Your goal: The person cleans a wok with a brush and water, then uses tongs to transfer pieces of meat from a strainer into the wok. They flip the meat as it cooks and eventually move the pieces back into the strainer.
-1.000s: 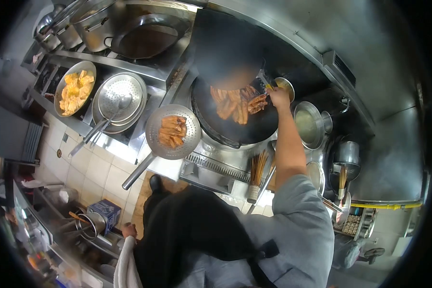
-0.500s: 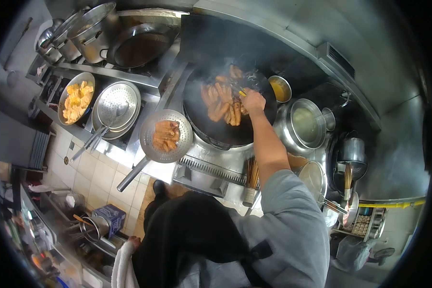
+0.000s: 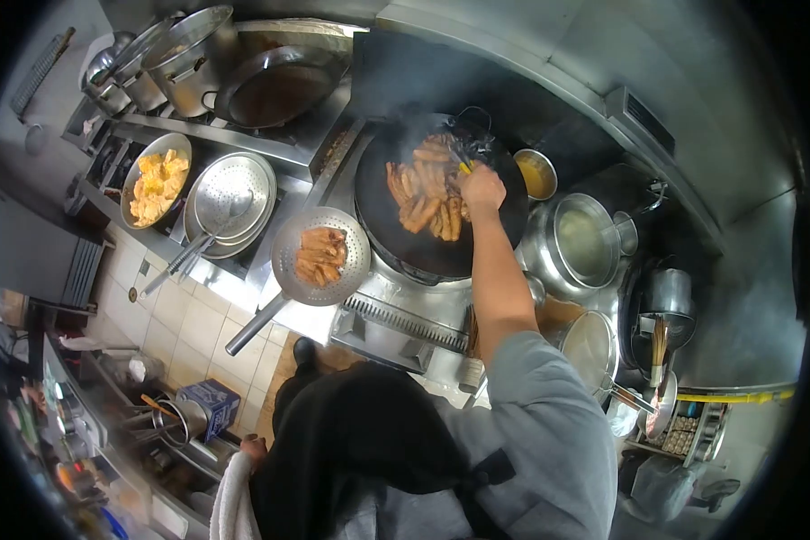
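My right hand [image 3: 483,187] is closed on yellow-marked tongs [image 3: 465,167] above a large black pan [image 3: 387,236]. Browned pieces of meat [image 3: 430,184] lie in that pan, and smoke rises from it. Left of the pan, a perforated skimmer [image 3: 355,261] holds more browned pieces [image 3: 319,256], its handle pointing toward the floor. Low in the view my left hand [image 3: 254,445] shows only in part, beside a white towel [image 3: 231,495]; what its fingers hold, if anything, is hidden.
A bowl of yellow pieces [image 3: 157,186] and stacked strainers [image 3: 234,200] stand on the left. Behind them are a dark wok [image 3: 274,93] and tall pots [image 3: 184,76]. To the right are a bowl of yellow liquid [image 3: 537,175], a metal pot [image 3: 581,241] and a bamboo brush [image 3: 659,346].
My right hand and the tongs have shifted slightly toward the back of the pan. The whole view has moved a little, so the cookware appears farther right.
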`<state>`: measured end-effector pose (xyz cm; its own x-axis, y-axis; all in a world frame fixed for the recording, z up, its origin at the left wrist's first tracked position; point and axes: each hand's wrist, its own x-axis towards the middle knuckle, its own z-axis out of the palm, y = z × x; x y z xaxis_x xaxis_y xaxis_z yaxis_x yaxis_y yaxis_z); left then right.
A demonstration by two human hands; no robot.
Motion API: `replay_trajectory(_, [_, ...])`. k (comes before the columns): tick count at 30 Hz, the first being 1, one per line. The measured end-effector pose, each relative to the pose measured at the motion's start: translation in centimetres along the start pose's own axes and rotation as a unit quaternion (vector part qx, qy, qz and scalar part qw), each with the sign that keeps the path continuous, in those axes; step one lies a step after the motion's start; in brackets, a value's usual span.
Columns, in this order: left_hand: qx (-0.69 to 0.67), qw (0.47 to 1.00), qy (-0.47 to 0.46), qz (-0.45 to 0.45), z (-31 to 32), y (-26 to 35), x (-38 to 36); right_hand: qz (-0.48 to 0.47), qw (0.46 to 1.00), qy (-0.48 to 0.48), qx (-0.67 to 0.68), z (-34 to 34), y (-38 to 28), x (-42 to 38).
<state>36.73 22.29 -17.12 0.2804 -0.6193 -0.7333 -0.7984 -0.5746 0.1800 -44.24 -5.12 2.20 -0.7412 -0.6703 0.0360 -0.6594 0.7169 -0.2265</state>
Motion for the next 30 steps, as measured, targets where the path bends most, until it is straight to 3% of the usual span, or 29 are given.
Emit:
replay_trajectory(2, [-0.013,0.994,0.033,0.103,3.0,-6.5,4.1,-0.023,1.000,0.001,0.004,1.2,-0.4,0.7])
replay_trajectory(4, [-0.057,0.964,0.058,0.255,2.9,-7.5,2.4,-0.010,0.999,-0.033,-0.034,3.2,0.1,0.8])
replay_trajectory(5, [0.135,0.976,-0.140,0.100,2.9,-6.6,5.6,-0.026,0.999,-0.029,-0.033,2.6,0.3,0.6])
replay_trajectory(8, [0.038,0.999,-0.016,0.004,3.4,-7.9,5.6,-0.034,0.999,-0.034,-0.016,-2.6,0.2,-2.4])
replay_trajectory(9, [0.042,0.999,-0.019,0.003,3.9,-6.9,3.9,-0.036,0.999,-0.020,0.021,-4.1,1.0,-4.1])
replay_trajectory(11, [0.034,0.998,0.060,0.010,3.9,-5.4,1.9,-0.036,0.995,0.022,0.087,-4.3,4.1,-7.6])
replay_trajectory(15, [0.085,0.992,-0.004,0.091,2.3,-6.6,7.2,0.019,0.981,0.142,0.128,-2.3,11.2,-17.6])
replay_trajectory(16, [0.100,0.988,-0.026,0.114,1.6,-6.6,9.1,0.106,0.980,0.051,0.159,-5.1,10.5,-21.7])
replay_trajectory(17, [0.114,0.983,-0.042,0.137,0.7,-6.0,10.9,0.109,0.978,0.099,0.149,-3.3,12.3,-25.2])
replay_trajectory(19, [0.129,0.973,-0.065,0.180,-1.3,-4.9,14.1,0.169,0.973,0.077,0.135,-1.6,13.3,-32.2])
replay_trajectory(20, [0.133,0.968,-0.072,0.202,-2.5,-4.0,15.9,0.201,0.969,0.024,0.141,-1.7,12.6,-35.1])
replay_trajectory(21, [0.136,0.962,-0.076,0.226,-3.7,-2.8,17.7,0.247,0.959,-0.097,0.105,-1.8,11.9,-37.2])
replay_trajectory(25, [0.104,0.938,-0.075,0.321,-8.7,2.7,24.8,0.146,0.972,-0.173,0.064,-0.7,3.8,-42.3])
replay_trajectory(26, [0.091,0.934,-0.078,0.336,-9.4,4.2,26.2,0.096,0.976,-0.192,0.045,3.6,4.0,-42.5])
replay_trajectory(27, [0.099,0.930,-0.084,0.344,-10.2,5.6,27.2,0.118,0.975,-0.181,0.049,4.7,1.7,-42.1])
replay_trajectory(30, [-0.038,0.978,-0.126,0.163,-13.2,10.9,29.2,0.121,0.987,-0.109,-0.002,10.0,-0.1,-39.8])
